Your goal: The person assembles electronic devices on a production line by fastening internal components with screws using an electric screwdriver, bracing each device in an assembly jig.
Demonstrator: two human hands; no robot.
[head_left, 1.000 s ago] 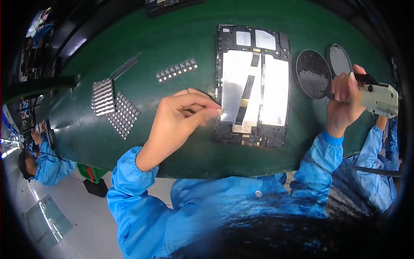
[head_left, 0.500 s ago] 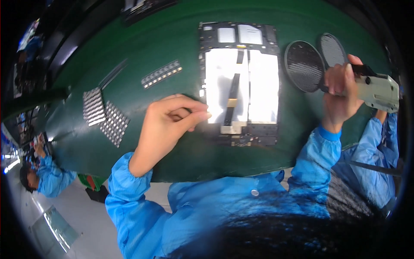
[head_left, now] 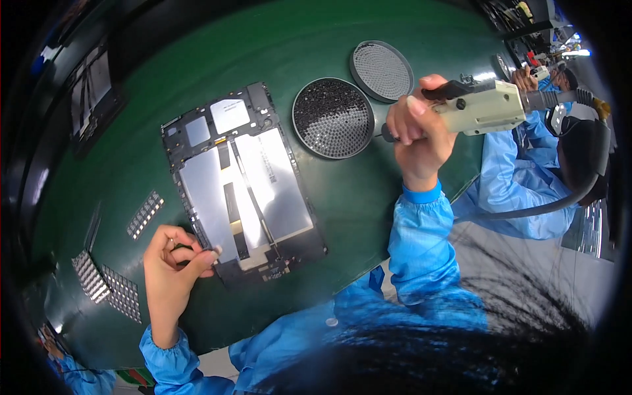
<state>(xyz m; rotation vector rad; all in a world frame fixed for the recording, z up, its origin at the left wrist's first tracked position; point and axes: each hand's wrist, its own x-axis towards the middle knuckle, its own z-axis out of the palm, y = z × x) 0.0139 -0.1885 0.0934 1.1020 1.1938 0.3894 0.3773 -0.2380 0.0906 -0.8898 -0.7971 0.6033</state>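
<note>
An opened tablet [head_left: 287, 198] lies on the green table, its inside facing up with silvery battery panels and dark strips. At its lower left edge is my left hand [head_left: 172, 263], thumb and fingers pinched together; whether something small is between them is hidden. My right hand [head_left: 421, 141] grips a pale electric screwdriver [head_left: 484, 108] with a black lever. Its dark tip end points left, close to the rim of a round dimpled tray [head_left: 332, 146] with many small dark pieces on its far part. Behind that stands a second, grey dimpled tray [head_left: 382, 71].
Left of the tablet lie a short strip of small parts [head_left: 145, 214], two sheets with rows of small pieces [head_left: 121, 293] and a thin dark strip [head_left: 93, 227]. Another opened device [head_left: 91, 92] sits far left. A thick cable [head_left: 602, 148] trails from the screwdriver. A blue-sleeved co-worker [head_left: 526, 184] sits at the right.
The whole view has swung rightward, so the tablet now appears tilted and farther left, and the trays show fully. Both hands keep their grips; my left fingers sit slightly lower along the tablet's edge.
</note>
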